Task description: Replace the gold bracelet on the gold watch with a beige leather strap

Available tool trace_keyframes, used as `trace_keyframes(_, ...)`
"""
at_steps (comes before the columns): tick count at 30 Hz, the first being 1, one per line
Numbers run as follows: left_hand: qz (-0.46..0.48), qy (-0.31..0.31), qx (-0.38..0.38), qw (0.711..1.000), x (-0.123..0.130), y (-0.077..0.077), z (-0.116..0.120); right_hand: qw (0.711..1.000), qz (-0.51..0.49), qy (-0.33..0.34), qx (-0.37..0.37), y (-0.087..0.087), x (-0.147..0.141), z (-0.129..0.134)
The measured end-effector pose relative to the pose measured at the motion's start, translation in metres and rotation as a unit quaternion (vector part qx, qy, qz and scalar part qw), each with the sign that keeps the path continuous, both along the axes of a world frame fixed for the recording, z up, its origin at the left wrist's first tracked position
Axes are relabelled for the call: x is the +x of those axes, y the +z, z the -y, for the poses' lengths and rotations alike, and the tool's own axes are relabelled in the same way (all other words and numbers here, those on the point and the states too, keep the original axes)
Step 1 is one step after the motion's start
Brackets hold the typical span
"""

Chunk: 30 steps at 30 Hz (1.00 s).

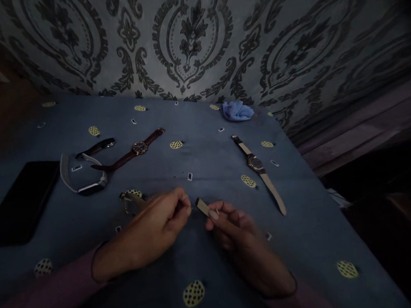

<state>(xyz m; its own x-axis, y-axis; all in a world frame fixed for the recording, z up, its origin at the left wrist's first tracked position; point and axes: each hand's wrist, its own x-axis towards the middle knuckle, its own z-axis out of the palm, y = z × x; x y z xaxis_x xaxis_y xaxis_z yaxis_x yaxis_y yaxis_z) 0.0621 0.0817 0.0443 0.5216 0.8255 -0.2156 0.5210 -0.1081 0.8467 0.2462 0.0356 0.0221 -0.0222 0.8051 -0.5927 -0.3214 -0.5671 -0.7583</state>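
Observation:
My right hand pinches a short beige watch strap piece with a dark end, between thumb and fingers. A thin shiny sliver, perhaps a pin, shows by that thumb. Facing it, a small gap away, my left hand is closed in a pinch; what it holds, if anything, is too small to make out. Partly covered by the left hand lies a gold-edged square watch. To the right of my hands, a watch with a beige-lined strap lies stretched out on the cloth.
A brown-strapped watch, a white-strapped watch and a dark folded strap or band lie to the left, near a black phone or tablet. Crumpled blue cloth or plastic sits by the wall. The table's right edge slopes away.

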Motion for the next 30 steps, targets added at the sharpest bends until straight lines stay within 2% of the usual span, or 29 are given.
trace_keyframes(4, 0.049, 0.012, -0.095, 0.994, 0.0012, -0.0039, -0.0005, 1.000, 0.007, 0.006, 0.001, 0.0013, 0.0002, -0.0008)
trace_keyframes(8, 0.056, 0.022, -0.121, 0.991, 0.0011, -0.0077, -0.0021, 1.000, 0.011, 0.010, 0.009, -0.0005, 0.0001, -0.0006)
trace_keyframes(12, 0.050, 0.025, -0.150, 0.987, 0.0018, -0.0038, -0.0037, 1.000, 0.017, 0.021, 0.015, -0.0022, -0.0007, 0.0002)
trace_keyframes(16, 0.047, 0.025, -0.155, 0.986, 0.0029, -0.0014, -0.0052, 0.999, 0.023, 0.030, 0.016, -0.0009, -0.0015, -0.0006)
trace_keyframes(25, 0.047, 0.034, -0.140, 0.988, 0.0019, -0.0096, -0.0034, 0.999, 0.037, 0.026, 0.026, -0.0006, -0.0019, 0.0006)
trace_keyframes(30, 0.048, 0.040, -0.148, 0.987, 0.0033, -0.0063, -0.0044, 0.998, 0.042, 0.029, 0.035, -0.0019, -0.0026, 0.0013)
